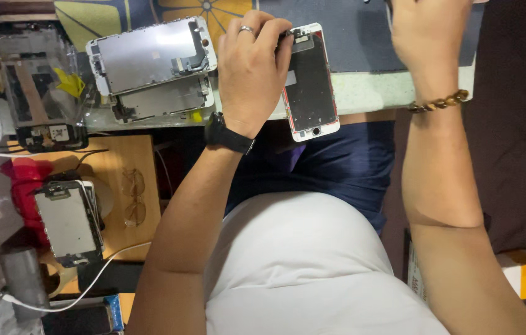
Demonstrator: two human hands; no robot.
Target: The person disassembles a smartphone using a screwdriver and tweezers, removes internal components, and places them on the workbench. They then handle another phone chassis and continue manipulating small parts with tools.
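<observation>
Head camera looks down on the person's left hand (pixel 252 68), which wears a silver ring and a black wristwatch (pixel 228 134) and closes its fingertips on the top edge of a white-framed phone screen panel with a dark back (pixel 310 84). That panel lies at the near edge of the pale green desk (pixel 368 92), its lower end hanging over the edge above the person's blue trousers. The right hand (pixel 427 31), with a brown beaded bracelet (pixel 439 102) at the wrist, reaches up over the dark mat on the desk; its fingers are cut off by the top of the frame, so whether it grips anything cannot be told. Just to the left of the left hand lie two silver-backed phone screen assemblies (pixel 151 59), stacked and overlapping. Farther left a wooden board (pixel 129 161) carries a pair of clear-rimmed glasses (pixel 133 197), and beside it another phone panel (pixel 69 222) rests on a red object, with a white cable (pixel 98 273) running nearby.
</observation>
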